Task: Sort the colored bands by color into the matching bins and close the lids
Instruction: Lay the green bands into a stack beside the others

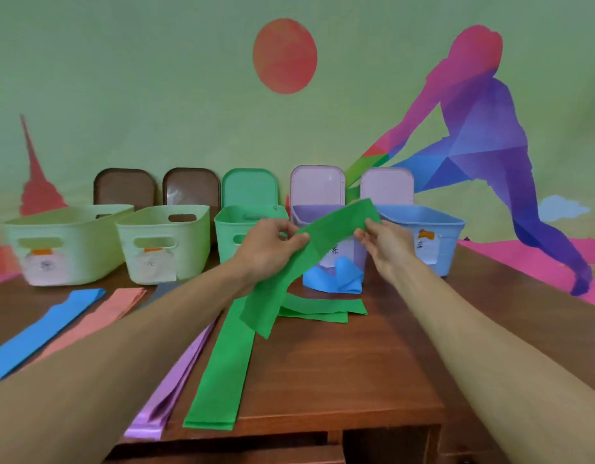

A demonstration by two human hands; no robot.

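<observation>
The desk (373, 363) extended beneath and ahead of both hands and carried all the task items. Five open bins stood in a row beyond the hands. The green bin (227, 242) was directly behind the left hand, the purple bin (301, 217) was between the hands, and the blue bin (436, 236) was behind the right hand. Two pale green bins (162, 242) stood further to the left. Each lid, including the green lid (249, 187), leaned upright behind its bin, so no bin was closed yet.

Unsorted bands lay flat on the desk, probably spread out so that the colours could be read:

- a long green band (222, 370) below the left hand;
- a purple band (168, 390) beside it, under the left forearm;
- a pink band (102, 313) and a blue band (45, 329) well to the left;
- a second green band (322, 308) below and between the hands;
- a crumpled blue band (332, 279) in front of the purple bin.

The held green band (336, 226) was raised off the desk between the hands, with its lower end hanging free. It was apparently held taut for folding or transfer to the green bin.

The left hand (266, 246) pinched the band near its middle with curled fingers and thumb. The right hand (383, 246) pinched the upper end at the fingertips.
</observation>
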